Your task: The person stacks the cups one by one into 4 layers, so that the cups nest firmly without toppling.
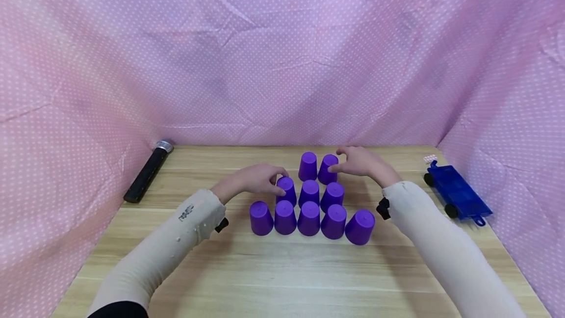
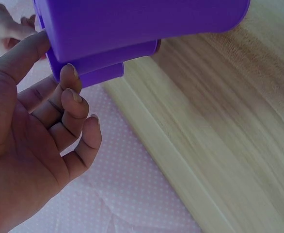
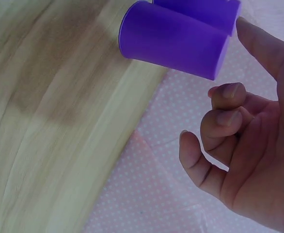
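Pinching leftmost middle-row purple cup (image 1: 288,191) with left hand (image 1: 259,179); holding right hand (image 1: 361,162) spread beside right far-row cup (image 1: 326,174). Standing inverted in three rows, centre of bench (image 1: 282,278). Near left edge, microphone (image 1: 148,173); near right, blue cart (image 1: 458,191). Could topple close-set cups (image 1: 309,219) by snagging one on withdrawal.

No word, number or brand name can be read in any of the three views. The left sleeve (image 1: 154,251) bears a small dark printed mark (image 1: 186,213) on the forearm, near the cuff; it runs at a slant and resembles a short row of characters, but is too small and blurred to make out. The upturned bases of the purple cups (image 1: 308,220) show faint specks near their centres, too indistinct to read.
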A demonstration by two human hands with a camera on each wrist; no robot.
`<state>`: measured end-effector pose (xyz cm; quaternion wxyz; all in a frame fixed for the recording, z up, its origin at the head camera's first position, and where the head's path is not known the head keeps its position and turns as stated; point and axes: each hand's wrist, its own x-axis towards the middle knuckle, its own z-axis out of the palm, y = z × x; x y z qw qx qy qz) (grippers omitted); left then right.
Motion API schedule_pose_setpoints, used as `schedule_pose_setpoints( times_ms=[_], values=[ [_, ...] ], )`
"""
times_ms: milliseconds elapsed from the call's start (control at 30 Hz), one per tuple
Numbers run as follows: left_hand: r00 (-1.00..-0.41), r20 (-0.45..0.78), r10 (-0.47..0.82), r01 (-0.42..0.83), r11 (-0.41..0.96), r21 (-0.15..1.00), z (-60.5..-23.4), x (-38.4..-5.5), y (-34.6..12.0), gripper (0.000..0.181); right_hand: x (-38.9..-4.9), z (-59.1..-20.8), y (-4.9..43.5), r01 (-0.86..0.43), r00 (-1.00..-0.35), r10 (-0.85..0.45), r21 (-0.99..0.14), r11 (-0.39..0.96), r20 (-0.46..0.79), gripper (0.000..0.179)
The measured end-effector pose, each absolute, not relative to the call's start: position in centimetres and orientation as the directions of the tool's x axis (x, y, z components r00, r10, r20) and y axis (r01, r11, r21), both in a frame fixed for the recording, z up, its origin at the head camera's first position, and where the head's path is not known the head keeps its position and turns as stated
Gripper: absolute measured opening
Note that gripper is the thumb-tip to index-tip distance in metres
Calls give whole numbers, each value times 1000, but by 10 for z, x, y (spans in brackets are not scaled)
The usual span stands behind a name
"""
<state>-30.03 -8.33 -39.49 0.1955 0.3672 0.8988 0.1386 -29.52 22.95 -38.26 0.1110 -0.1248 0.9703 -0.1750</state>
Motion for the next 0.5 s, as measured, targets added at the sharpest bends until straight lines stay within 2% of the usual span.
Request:
schedule_pose_setpoints(
  times_ms=[267, 500],
  values=[
    [-678, -230, 698, 591, 704, 393, -387, -314, -88, 52, -270, -376, 229, -318, -937, -348, -369, 873, -17, 66],
    [-722, -227, 654, 538, 736, 412, -379, -328, -92, 53, -249, -368, 224, -297, -940, -338, -375, 878, -47, 66]
  ],
)
